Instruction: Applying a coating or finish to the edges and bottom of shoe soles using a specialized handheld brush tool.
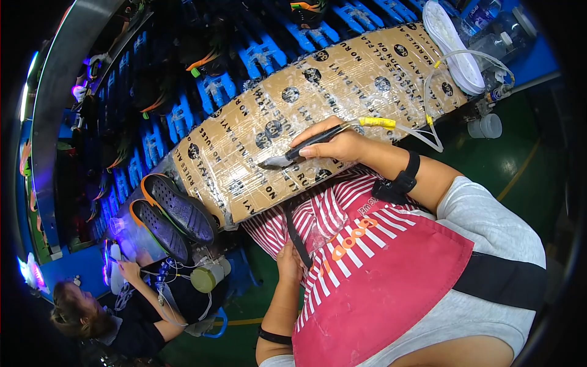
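Note:
My right hand (333, 145) grips a black-handled brush tool (306, 148). Its grey tip rests on the work board wrapped in brown printed tape (342, 79). A clear tube (428, 131) with yellow tape runs back from the handle. My left hand (289, 262) lies curled on my red and white striped apron (367, 257), beside a black strap (296, 238). I see nothing in it. Both wrists wear black bands.
Two dark shoe soles with orange edges (177, 211) lie at the board's lower left end. A conveyor with blue holders (263, 55) runs behind. A white insole (454, 49) and plastic bottles (489, 27) sit at the upper right. A co-worker (92, 315) works at the lower left.

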The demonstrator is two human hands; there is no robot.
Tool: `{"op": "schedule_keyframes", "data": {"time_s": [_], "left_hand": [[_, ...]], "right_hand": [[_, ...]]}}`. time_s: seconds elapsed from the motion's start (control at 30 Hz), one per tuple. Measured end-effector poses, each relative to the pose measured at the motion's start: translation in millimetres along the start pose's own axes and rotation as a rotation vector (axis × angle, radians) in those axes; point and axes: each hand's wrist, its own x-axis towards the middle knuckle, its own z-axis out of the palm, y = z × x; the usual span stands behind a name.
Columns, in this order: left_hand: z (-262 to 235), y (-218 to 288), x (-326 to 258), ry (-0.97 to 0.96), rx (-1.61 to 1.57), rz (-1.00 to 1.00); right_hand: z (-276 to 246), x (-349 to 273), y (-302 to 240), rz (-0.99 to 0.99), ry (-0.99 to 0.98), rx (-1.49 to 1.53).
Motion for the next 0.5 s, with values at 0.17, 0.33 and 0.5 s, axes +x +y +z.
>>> {"op": "schedule_keyframes", "data": {"time_s": [0.17, 0.33, 0.5], "left_hand": [[10, 5, -4, 0.031, 0.01, 0.006], [18, 13, -11, 0.004, 0.094, 0.006], [21, 8, -7, 0.144, 0.034, 0.005]], "right_hand": [[1, 0, -1, 0.012, 0.0, 0.002], [0, -1, -2, 0.024, 0.007, 0.0], [1, 0, 1, -0.016, 0.009, -0.02]]}}
